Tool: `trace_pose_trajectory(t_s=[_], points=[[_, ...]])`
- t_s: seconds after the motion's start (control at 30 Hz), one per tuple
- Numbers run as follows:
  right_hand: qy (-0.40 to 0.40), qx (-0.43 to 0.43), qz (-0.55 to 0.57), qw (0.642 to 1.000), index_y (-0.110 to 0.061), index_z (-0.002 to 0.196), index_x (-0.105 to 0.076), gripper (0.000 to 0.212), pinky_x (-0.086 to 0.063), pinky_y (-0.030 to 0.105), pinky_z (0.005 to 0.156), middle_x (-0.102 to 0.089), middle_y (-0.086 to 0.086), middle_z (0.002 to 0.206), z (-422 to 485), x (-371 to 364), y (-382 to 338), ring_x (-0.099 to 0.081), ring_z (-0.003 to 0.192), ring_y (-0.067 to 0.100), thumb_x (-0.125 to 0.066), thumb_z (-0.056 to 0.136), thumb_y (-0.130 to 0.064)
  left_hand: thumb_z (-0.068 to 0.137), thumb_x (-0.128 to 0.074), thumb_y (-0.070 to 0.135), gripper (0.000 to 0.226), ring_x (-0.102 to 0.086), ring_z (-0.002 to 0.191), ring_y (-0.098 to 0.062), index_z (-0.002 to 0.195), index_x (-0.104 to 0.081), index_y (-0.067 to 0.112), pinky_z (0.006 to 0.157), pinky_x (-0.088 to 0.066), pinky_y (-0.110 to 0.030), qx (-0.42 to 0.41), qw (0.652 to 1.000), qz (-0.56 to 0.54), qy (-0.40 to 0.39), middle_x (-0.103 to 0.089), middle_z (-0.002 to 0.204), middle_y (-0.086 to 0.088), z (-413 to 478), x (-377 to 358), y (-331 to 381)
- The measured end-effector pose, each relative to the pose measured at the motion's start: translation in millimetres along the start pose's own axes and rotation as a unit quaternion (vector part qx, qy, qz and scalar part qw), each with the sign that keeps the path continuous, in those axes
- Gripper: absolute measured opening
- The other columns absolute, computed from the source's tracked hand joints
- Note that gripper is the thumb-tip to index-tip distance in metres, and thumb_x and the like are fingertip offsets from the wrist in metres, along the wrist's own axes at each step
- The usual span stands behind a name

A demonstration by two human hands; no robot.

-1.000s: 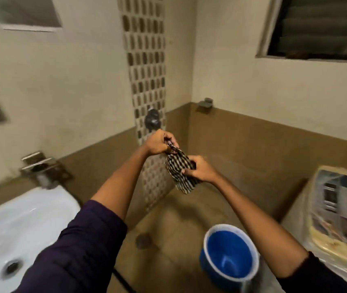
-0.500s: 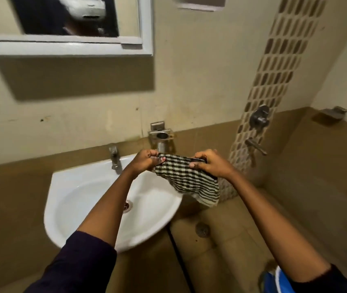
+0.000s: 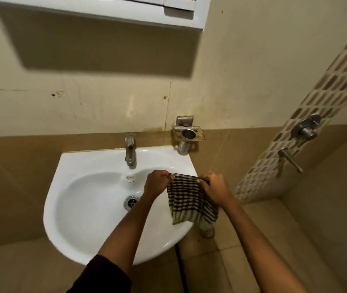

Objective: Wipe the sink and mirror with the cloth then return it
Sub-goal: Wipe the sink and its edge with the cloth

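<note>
Hands: left hand point(image 3: 156, 183) and right hand point(image 3: 216, 187) pinched the cloth point(image 3: 189, 199) taut by its top corners.
Progress: sink point(image 3: 88, 208) apparently unwiped; mirror, return remained.

A chrome pillar tap point(image 3: 130, 152) stands below a stained beige wall. Right of the tap, a steel tumbler holder point(image 3: 188, 133) is fixed to the wall; farther right, a shower mixer valve point(image 3: 304, 129) and lever tap point(image 3: 290, 159) sit on a mosaic tile strip point(image 3: 324, 106). Below and to the tap's right, a floor drain point(image 3: 206, 231) shows in the brown-tiled floor.
</note>
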State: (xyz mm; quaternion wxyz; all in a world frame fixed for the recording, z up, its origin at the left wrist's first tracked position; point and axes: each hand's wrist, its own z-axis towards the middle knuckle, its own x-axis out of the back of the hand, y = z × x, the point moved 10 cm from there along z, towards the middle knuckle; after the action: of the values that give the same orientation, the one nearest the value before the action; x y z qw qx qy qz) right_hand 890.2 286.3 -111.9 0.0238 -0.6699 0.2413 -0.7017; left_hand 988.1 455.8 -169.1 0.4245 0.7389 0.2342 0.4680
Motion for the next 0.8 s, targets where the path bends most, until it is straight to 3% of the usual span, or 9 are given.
trace_pose_trajectory(t_s=[0.07,0.17,0.3,0.4,0.5,0.57,0.7,0.8], points=[[0.075,-0.005,-0.027,0.997,-0.018,0.11,-0.063,0.025,-0.038,0.045,0.089,-0.062,0.008,0.115,-3,-18,1,-0.055,0.104,0.03,-0.052,0.088,-0.015,0.086,-0.06,0.033,0.021,-0.065,0.09,-0.027,0.09,-0.072,0.016,0.082,-0.051,-0.036,0.023,0.999,0.02,0.028,-0.072,0.093,-0.007,11,-7,-11],[0.118,-0.004,0.024,0.993,-0.01,0.118,-0.055,0.041,-0.045,0.055,0.093,-0.056,0.017,0.124,-17,-53,-6,-0.054,0.109,0.036,-0.044,0.08,-0.02,0.088,-0.058,0.035,0.024,-0.063,0.095,-0.025,0.1,-0.071,0.019,0.084,-0.048,-0.035,0.031,0.997,0.045,0.047,-0.071,0.101,-0.003,27,-11,-13],[0.049,-0.042,0.014,0.998,-0.008,0.135,-0.038,0.072,-0.038,0.058,0.1,-0.044,0.02,0.141,-17,-107,0,-0.041,0.125,0.037,-0.041,0.073,-0.045,0.085,-0.061,0.031,0.018,-0.064,0.09,-0.022,0.091,-0.071,0.018,0.078,-0.048,-0.032,0.016,0.997,0.064,0.038,-0.072,0.095,-0.003,42,-15,-7],[0.052,-0.095,0.017,0.994,-0.007,0.144,-0.025,0.077,-0.033,0.056,0.105,-0.029,0.022,0.149,10,-108,18,-0.033,0.133,0.042,-0.051,0.079,-0.041,0.084,-0.062,0.025,0.011,-0.063,0.092,-0.017,0.093,-0.068,0.021,0.079,-0.049,-0.03,-0.027,0.996,0.066,0.053,-0.069,0.098,0.002,45,-10,4],[0.007,-0.113,0.043,0.993,-0.014,0.148,-0.007,0.077,-0.027,0.051,0.111,-0.011,0.019,0.155,51,-113,31,-0.021,0.138,0.039,-0.052,0.089,-0.037,0.088,-0.058,0.025,0.015,-0.058,0.095,-0.01,0.102,-0.063,0.022,0.078,-0.042,-0.023,-0.088,0.989,0.092,0.077,-0.064,0.104,0.008,32,-1,16],[0.008,-0.09,0.04,0.995,-0.015,0.148,-0.009,0.074,-0.033,0.053,0.108,-0.018,0.02,0.153,79,-111,26,-0.028,0.135,0.039,-0.048,0.09,-0.04,0.089,-0.055,0.024,0.016,-0.057,0.097,-0.009,0.102,-0.064,0.021,0.079,-0.046,-0.023,-0.15,0.976,0.113,0.107,-0.064,0.104,0.008,15,10,21],[0.057,-0.053,-0.032,0.996,-0.008,0.137,-0.038,0.068,-0.036,0.062,0.1,-0.043,0.027,0.139,128,-110,-4,-0.041,0.124,0.048,-0.031,0.087,-0.052,0.087,-0.05,0.027,0.018,-0.058,0.094,-0.006,0.096,-0.065,0.023,0.073,-0.053,-0.027,-0.192,0.962,0.143,0.128,-0.063,0.101,0.009,-17,38,8],[0.088,-0.046,-0.051,0.994,-0.006,0.137,-0.039,0.061,-0.029,0.065,0.102,-0.048,0.028,0.134,150,-115,-36,-0.044,0.121,0.05,-0.052,0.087,-0.04,0.086,-0.052,0.026,0.014,-0.056,0.094,0.001,0.094,-0.063,0.029,0.07,-0.052,-0.019,-0.2,0.954,0.146,0.169,-0.063,0.101,0.014,-37,65,-2]])
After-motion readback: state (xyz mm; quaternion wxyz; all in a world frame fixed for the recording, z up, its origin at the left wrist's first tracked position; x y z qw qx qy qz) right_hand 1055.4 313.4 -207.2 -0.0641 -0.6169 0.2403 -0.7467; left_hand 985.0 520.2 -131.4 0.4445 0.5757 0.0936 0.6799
